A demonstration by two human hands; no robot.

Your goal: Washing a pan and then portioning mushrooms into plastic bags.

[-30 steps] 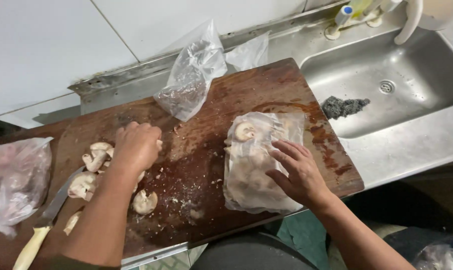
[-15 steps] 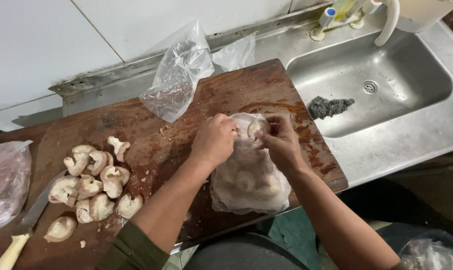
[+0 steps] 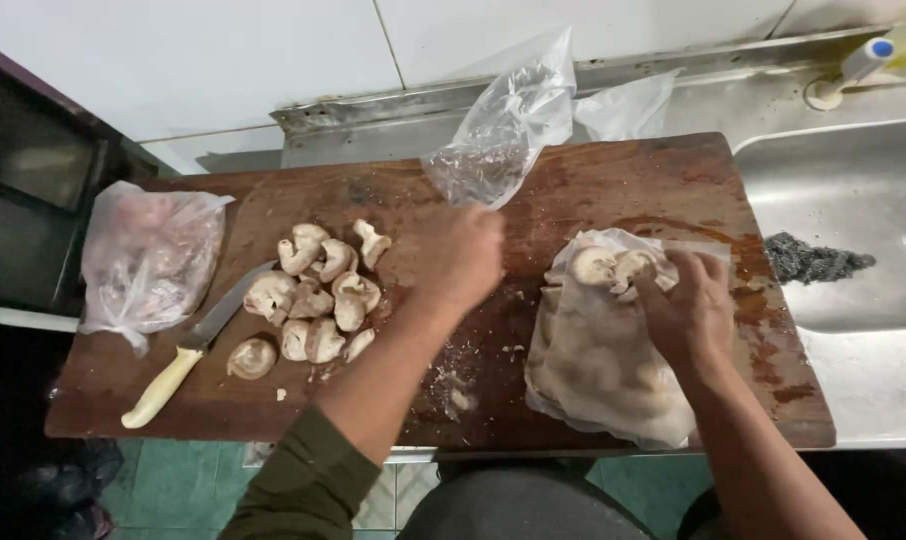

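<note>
Roughly a dozen mushrooms (image 3: 318, 300) are piled left of the closed left hand (image 3: 458, 258), its contents not discernible, while many more are kept in the clear bag (image 3: 598, 370) gripped by right hand (image 3: 688, 310) fingers.

a kitchen, at the sink side
a steel sink (image 3: 853, 190) beside a worn wooden cutting board (image 3: 613, 190), white wall tiles (image 3: 223, 60) behind, a knife (image 3: 198, 345) and mushrooms (image 3: 318, 295) lying out.
</note>
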